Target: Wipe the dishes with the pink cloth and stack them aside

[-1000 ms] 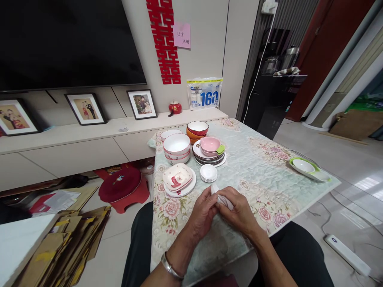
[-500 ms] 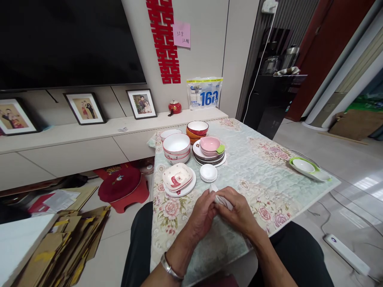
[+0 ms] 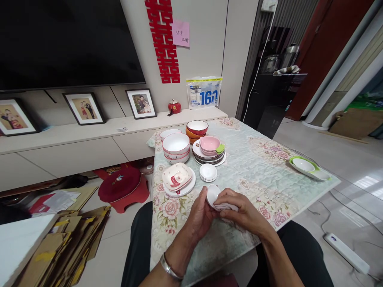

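My left hand (image 3: 198, 218) is closed on a small white bowl (image 3: 212, 193), tilted with its inside partly showing. My right hand (image 3: 245, 212) pinches a folded white cloth (image 3: 226, 206) against the bowl's near right side. Just beyond my hands stands a short stack of small white bowls (image 3: 208, 172). To its left, a squarish patterned dish (image 3: 177, 175) rests on a white plate (image 3: 192, 184). Behind these are red-rimmed bowls (image 3: 176, 143), a pile of plates (image 3: 221, 160) topped by pink bowls (image 3: 210, 144), and red and orange bowls (image 3: 197, 127).
A floral padded cloth (image 3: 239, 155) covers the table. A green-edged dish (image 3: 320, 173) with a small white bowl in it lies near the right corner. Flattened cardboard (image 3: 56, 247) and a red stool (image 3: 121, 187) are at the left; a power strip (image 3: 347, 253) lies on the floor at right.
The small bowl has turned so more of its white inside shows. My right hand and the cloth have shifted slightly right, and my left fingers have loosened around the rim.
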Motion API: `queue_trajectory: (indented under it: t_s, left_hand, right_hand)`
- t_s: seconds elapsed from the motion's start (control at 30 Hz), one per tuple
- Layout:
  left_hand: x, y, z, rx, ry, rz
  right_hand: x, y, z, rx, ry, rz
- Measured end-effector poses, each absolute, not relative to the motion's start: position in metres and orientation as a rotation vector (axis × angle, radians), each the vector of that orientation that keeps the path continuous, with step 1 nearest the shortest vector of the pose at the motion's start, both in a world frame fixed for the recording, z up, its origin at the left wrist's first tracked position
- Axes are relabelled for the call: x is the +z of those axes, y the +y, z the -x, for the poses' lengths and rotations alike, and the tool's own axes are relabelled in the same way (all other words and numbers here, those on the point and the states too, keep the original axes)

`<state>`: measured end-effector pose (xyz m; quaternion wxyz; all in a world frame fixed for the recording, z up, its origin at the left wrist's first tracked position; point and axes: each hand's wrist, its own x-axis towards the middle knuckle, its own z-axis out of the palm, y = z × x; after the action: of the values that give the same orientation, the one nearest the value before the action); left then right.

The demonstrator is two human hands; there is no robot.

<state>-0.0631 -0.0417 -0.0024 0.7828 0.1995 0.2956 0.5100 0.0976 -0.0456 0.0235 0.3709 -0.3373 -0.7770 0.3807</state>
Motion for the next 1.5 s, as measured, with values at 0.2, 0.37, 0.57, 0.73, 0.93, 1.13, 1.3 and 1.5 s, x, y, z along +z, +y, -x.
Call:
queue_trajectory:
  t_s: [0.2, 0.37, 0.57, 0.73, 0.93, 1.13, 1.3, 1.5]
  left_hand:
    - [-0.002, -0.039, 0.066, 0.985, 0.63, -0.448]
    - [-0.006, -0.041, 0.064, 0.96, 0.584, -0.511]
    - [-0.006, -0.045, 0.062, 0.964, 0.581, -0.577]
    - [-0.003, -0.048, 0.063, 1.086, 0.682, -0.749]
    - [-0.005, -0.049, 0.061, 1.079, 0.624, -0.746]
    - [-0.005, -0.049, 0.057, 1.006, 0.57, -0.734]
    - [0.001, -0.051, 0.06, 1.089, 0.645, -0.803]
    - [-0.003, -0.049, 0.06, 1.118, 0.649, -0.75]
  right_hand:
    - [0.018, -0.042, -0.101, 0.753, -1.702, 1.083]
    - [0.011, -0.043, -0.079, 0.545, -1.774, 1.022]
    - [0.002, -0.042, -0.068, 0.297, -1.859, 1.059]
    - [0.002, -0.045, -0.072, 0.237, -1.911, 1.347]
    - [0.017, -0.049, -0.08, 0.771, -1.754, 1.262]
    - [0.009, -0.044, -0.072, 0.458, -1.681, 1.201]
    - [0.005, -0.045, -0.073, 0.317, -1.823, 1.377]
    - [0.019, -0.049, -0.084, 0.88, -1.77, 1.252]
